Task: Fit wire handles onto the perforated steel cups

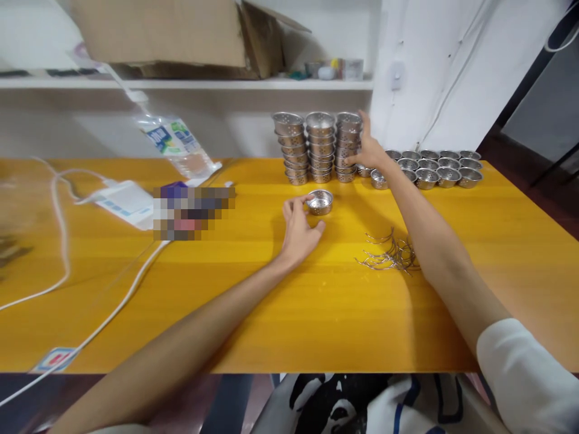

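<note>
A small perforated metal cup (pixel 320 203) stands alone on the yellow table. My left hand (pixel 301 231) is at its left side, the fingertips at the rim and the thumb held apart, so the hand is open. Three stacks of similar cups rise behind it: a left stack (pixel 292 150), a middle stack (pixel 321 150) and a right stack (pixel 347 144). My right hand (pixel 370 150) reaches to the right stack's right side, fingers spread, one pointing up beside the top cup and the thumb against lower cups. Part of that hand's grasp is hidden.
Several single cups (pixel 449 176) stand in rows at the back right. Bent metal wires (pixel 393 256) lie under my right forearm. At left are a plastic bottle (pixel 178 144), a white power strip (pixel 124 202) and white cables (pixel 136 280). A shelf (pixel 203 84) holds a cardboard box (pixel 167 33).
</note>
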### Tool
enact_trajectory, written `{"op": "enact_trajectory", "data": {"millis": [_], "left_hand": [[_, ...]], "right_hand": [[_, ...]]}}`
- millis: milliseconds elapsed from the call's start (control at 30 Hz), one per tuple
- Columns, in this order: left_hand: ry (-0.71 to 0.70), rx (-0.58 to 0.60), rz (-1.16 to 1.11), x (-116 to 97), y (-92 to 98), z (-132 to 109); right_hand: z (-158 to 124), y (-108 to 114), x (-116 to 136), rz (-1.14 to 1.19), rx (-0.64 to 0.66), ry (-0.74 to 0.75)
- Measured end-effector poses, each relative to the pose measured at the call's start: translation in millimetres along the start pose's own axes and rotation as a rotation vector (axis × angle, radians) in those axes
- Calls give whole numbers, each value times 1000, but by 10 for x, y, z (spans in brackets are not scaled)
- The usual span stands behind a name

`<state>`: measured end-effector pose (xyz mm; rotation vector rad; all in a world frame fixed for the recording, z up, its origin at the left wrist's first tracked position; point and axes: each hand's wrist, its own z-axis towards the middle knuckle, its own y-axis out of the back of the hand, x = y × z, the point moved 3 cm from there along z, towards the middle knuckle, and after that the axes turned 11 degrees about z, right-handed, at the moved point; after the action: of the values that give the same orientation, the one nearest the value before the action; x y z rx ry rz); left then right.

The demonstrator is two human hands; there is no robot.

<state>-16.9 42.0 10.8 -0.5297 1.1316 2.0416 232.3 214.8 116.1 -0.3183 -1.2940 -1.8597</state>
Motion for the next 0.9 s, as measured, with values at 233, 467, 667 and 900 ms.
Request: {"op": "enact_trajectory", "data": {"millis": [233, 467, 667, 900], "left_hand": [[-4, -2, 7, -9, -17, 0], [-2, 7, 3, -1, -12, 12], [3, 13, -3, 5, -4, 19], [20, 20, 44, 48, -2, 40]], "right_hand": [[-70, -111, 40, 60, -28, 59], [-36, -192, 0, 46, -22, 83], [11, -273, 3, 34, -7, 124], [-190, -138, 339, -86, 97, 18]]}}
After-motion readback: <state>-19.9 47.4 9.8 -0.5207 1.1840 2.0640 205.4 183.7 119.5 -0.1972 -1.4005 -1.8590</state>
